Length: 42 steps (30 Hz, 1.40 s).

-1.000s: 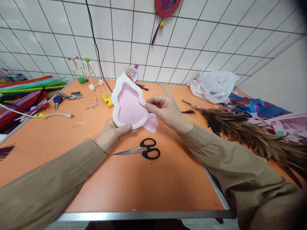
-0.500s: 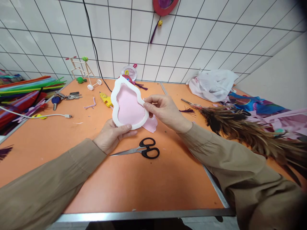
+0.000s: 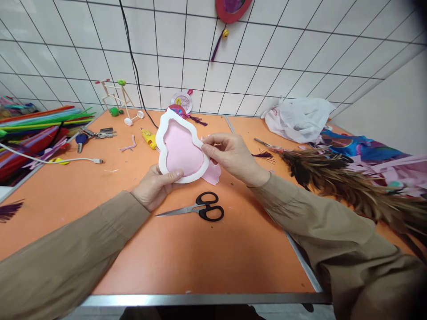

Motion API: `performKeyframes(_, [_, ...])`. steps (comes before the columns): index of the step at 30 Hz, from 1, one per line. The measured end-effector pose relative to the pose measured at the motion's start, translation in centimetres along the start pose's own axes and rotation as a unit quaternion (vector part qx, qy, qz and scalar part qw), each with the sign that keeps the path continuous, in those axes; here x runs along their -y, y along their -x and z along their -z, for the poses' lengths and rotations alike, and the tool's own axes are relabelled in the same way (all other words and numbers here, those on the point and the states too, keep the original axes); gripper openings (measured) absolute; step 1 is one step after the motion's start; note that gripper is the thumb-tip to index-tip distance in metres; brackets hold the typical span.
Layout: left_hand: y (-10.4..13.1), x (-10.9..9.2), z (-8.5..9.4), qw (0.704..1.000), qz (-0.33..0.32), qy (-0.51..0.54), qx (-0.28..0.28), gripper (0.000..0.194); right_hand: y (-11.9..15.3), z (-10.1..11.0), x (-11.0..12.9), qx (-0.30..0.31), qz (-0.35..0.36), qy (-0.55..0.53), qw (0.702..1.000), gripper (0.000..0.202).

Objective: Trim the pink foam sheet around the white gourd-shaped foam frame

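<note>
Beyond the scissors, the white wavy-edged frame with pink backing points its long axis away and slightly left, between the left hand, clamped on its lower-left edge, and the right hand, pinching its right edge.

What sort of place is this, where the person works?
Most likely a craft workspace: scissors and what looks like a yellow hot-glue gun lie on the orange table, and bundled colourful pipe cleaners, it seems, lie at the picture's left.
</note>
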<state>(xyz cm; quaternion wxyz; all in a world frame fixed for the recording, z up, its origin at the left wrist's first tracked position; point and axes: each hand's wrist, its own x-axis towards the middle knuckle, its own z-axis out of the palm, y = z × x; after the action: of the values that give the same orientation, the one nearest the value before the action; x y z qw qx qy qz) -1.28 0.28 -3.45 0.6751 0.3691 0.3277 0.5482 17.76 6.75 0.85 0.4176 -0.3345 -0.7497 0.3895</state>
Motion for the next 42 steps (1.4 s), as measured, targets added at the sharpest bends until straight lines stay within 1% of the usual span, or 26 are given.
performKeyframes(2, [-0.1, 0.1, 0.2, 1.000, 0.003, -0.008, 0.003, 0.032, 0.0, 0.1, -0.1, 0.001, -0.006, 0.002, 1.000, 0.018])
performKeyframes(7, [0.0, 0.1, 0.6, 0.999, 0.012, -0.018, 0.042, 0.039, -0.1, 0.1, -0.1, 0.003, -0.009, 0.000, 1.000, 0.017])
performKeyframes(13, [0.0, 0.0, 0.4, 0.997, 0.013, -0.034, 0.061, 0.048, 0.0, 0.1, -0.1, -0.001, -0.008, 0.004, 1.000, 0.015])
performKeyframes(15, [0.1, 0.1, 0.3, 0.998, 0.011, -0.038, 0.055, 0.048, 0.0, 0.0, -0.2, -0.006, -0.003, 0.005, 1.000, 0.015])
performKeyframes(18, [0.1, 0.2, 0.4, 0.999, 0.013, -0.038, 0.031, 0.049, 0.0, -0.2, -0.2, -0.015, 0.005, 0.002, 1.000, 0.016])
performKeyframes(26, [-0.2, 0.5, 0.9, 0.999, 0.038, -0.023, -0.006, 0.039, 0.1, -0.3, -0.3, -0.020, 0.014, 0.008, 1.000, 0.019])
performKeyframes(29, [-0.2, 0.6, 0.7, 0.999, 0.047, -0.019, -0.017, 0.037, 0.0, -0.3, -0.4, -0.019, 0.014, 0.014, 1.000, 0.018])
performKeyframes(33, [-0.2, 0.4, 0.3, 0.999, 0.037, 0.001, -0.031, 0.041, 0.0, -0.3, -0.5, -0.019, 0.012, 0.013, 1.000, 0.017])
performKeyframes(38, [-0.2, -0.1, 0.1, 0.998, 0.050, 0.002, -0.038, 0.041, 0.0, -0.2, -0.8, -0.008, -0.018, -0.019, 1.000, 0.016])
performKeyframes(42, [-0.1, -0.5, 0.2, 0.997, 0.063, -0.006, -0.041, 0.040, -0.4, 0.1, -1.0, 0.030, -0.049, -0.033, 0.998, 0.015])
